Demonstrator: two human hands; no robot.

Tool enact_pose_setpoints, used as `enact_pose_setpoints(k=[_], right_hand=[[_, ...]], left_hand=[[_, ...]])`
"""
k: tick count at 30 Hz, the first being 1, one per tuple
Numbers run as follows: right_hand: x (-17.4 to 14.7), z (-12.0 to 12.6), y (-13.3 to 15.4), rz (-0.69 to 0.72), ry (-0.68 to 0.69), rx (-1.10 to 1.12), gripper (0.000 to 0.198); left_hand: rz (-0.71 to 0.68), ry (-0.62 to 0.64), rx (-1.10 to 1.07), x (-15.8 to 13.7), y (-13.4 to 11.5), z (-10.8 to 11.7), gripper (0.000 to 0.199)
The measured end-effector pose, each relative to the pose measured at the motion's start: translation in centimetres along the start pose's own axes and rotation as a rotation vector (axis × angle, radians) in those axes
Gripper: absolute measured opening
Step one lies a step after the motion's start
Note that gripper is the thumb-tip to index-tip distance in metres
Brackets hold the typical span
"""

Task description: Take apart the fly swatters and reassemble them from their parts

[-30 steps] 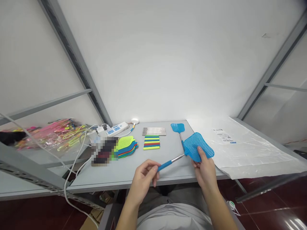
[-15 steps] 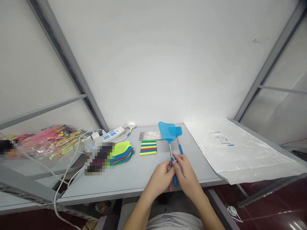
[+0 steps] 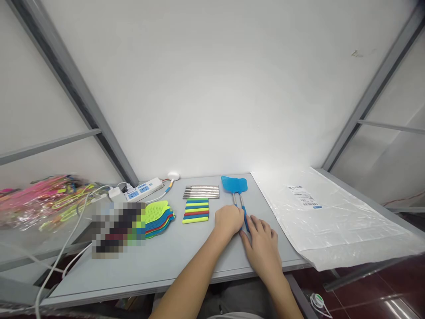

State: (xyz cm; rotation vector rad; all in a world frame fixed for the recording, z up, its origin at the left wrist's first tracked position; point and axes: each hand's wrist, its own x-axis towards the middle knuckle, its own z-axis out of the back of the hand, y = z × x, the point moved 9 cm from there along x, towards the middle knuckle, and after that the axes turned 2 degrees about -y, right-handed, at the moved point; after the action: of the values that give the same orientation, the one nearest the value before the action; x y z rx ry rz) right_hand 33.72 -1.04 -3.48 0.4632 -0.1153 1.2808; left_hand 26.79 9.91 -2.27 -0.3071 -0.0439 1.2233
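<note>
Two blue fly swatters lie side by side on the grey table, heads away from me: the left fly swatter (image 3: pixel 229 182) and the right fly swatter (image 3: pixel 243 185). My left hand (image 3: pixel 228 220) is wrapped round the left swatter's blue handle, mostly hiding it. Flat on the table at the right handle rests my right hand (image 3: pixel 264 243), fingers stretched out and the index finger close to that handle. Left of my hands are a row of coloured handle tubes (image 3: pixel 195 210), a row of metal rods (image 3: pixel 201 192) and a stack of coloured swatter heads (image 3: pixel 157 217).
White plastic sheeting (image 3: pixel 332 230) with a label covers the table's right side. A power strip (image 3: pixel 144 189) with white cables stands at the back left. Bagged colourful items (image 3: pixel 49 199) lie beyond the left frame post. A pixelated patch hides part of the left side.
My hands have moved forward and lowered the held fly swatter onto the table beside the other one. My right hand has let go of its handle and flattened out. The view has shifted slightly.
</note>
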Motion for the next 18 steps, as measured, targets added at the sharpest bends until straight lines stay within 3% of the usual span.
enact_pose_setpoints(k=[7, 18], right_hand=[[0.1, 0.2, 0.0, 0.019, -0.032, 0.018, 0.049], [0.2, 0.5, -0.3, 0.028, -0.075, 0.124, 0.038]], left_hand=[[-0.014, 0.006, 0.011, 1.4, -0.3, 0.2, 0.037], [-0.070, -0.041, 0.002, 1.1, 0.1, 0.1, 0.038]])
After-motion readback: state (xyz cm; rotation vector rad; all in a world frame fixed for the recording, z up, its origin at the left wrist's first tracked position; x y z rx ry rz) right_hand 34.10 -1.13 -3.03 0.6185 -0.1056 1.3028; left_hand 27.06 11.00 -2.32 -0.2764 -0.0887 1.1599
